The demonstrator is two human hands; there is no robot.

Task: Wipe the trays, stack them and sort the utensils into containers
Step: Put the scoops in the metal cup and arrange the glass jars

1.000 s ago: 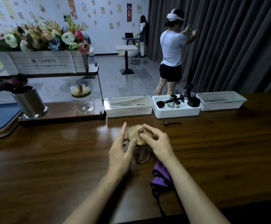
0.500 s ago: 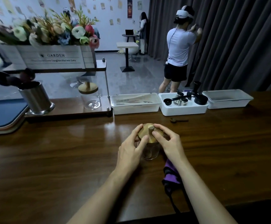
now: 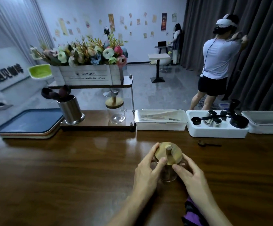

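A glass jar with a round wooden lid (image 3: 169,153) stands on the dark wooden counter in front of me. My left hand (image 3: 147,172) cups its left side with the thumb on the lid edge. My right hand (image 3: 190,175) holds its right side. A purple cloth (image 3: 192,216) lies under my right forearm. Stacked trays (image 3: 29,123), blue on top, sit at the far left. A small dark spoon (image 3: 209,143) lies loose on the counter near the white bins.
Three white bins line the counter's back: one with pale utensils (image 3: 161,119), one with black scoops and metal cups (image 3: 217,123), one at the right edge (image 3: 267,122). A steel utensil cup (image 3: 70,110) and a second lidded jar (image 3: 115,110) stand on a shelf under a flower box. A person stands beyond the counter.
The view has swung left, bringing the stacked trays into sight. Both hands stay on the jar; my right fingers have slid from the lid knob down to the jar's side.
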